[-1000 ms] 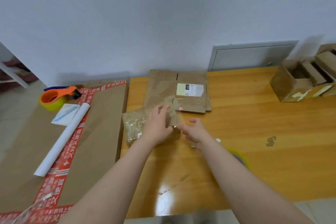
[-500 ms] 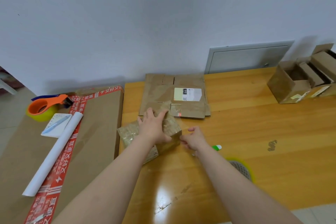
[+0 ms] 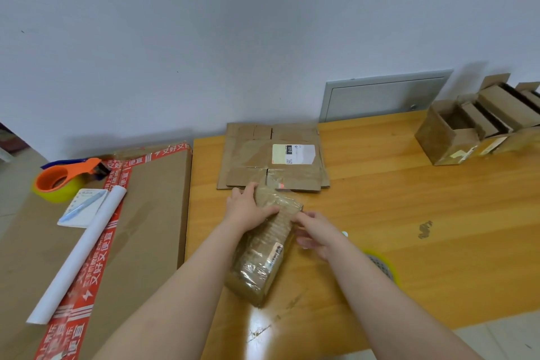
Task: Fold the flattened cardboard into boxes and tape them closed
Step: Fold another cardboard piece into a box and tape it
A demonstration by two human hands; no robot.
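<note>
On the wooden table (image 3: 423, 213), towards its near left part, lies a bundle of flattened cardboard (image 3: 263, 260) wrapped in clear film, its long side running from near to far and tilted a little rightwards at the far end. The left hand (image 3: 248, 210) grips the far end of the bundle, its fingers curled over the top and the thumb across the film. The right hand (image 3: 318, 231) sits at the bundle's right edge with its fingertips touching the wrap; I cannot tell whether it is pinching the film or only resting against it.

Just beyond the bundle, against the wall, is a stack of flattened cartons (image 3: 251, 152) with a white label (image 3: 293, 153) on the top sheet. A yellow-green tape roll (image 3: 385, 269) lies on the table near the right forearm, which partly hides it.

At the far right of the table stand several open boxes (image 3: 435, 140), flaps up. They hold upright cardboard pieces set side by side (the gaps between them are too dark to read).

To the left of the table is a large carton (image 3: 152, 228) sealed with red printed tape. On it rest an orange tape dispenser (image 3: 61, 181) loaded with a yellow roll, a notepad (image 3: 84, 218) with a pen (image 3: 80, 206) lying on it, and a white paper roll (image 3: 79, 251) just beside the notepad. A grey wall hatch (image 3: 382, 96) is set into the wall behind the table.
</note>
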